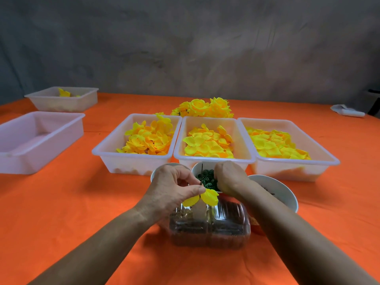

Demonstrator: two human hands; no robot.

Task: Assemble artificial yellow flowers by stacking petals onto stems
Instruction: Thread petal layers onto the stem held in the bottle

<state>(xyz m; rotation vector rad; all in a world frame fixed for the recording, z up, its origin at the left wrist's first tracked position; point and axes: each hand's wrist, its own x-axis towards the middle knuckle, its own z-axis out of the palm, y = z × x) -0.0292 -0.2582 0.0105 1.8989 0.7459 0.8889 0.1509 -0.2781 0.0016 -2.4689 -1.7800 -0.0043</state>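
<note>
The left hand (172, 188) pinches a thin dark stem (201, 175) carrying yellow fabric petals (205, 198) between thumb and curled fingers, just above a clear plastic container (209, 227) on the orange-covered worktop (82, 202). The stem stands upright, its tip rising in front of a small white bowl of green curled pieces (206, 177). The right hand (230, 177) reaches into that bowl with fingers curled down onto the green pieces; whether it holds one I cannot tell. Beyond the bowl, three white plastic trays sit side by side, each filled with loose yellow petals: left tray (109, 149), middle tray (242, 145), right tray (320, 149). Behind them lies a pile of finished yellow flowers (205, 108).
</note>
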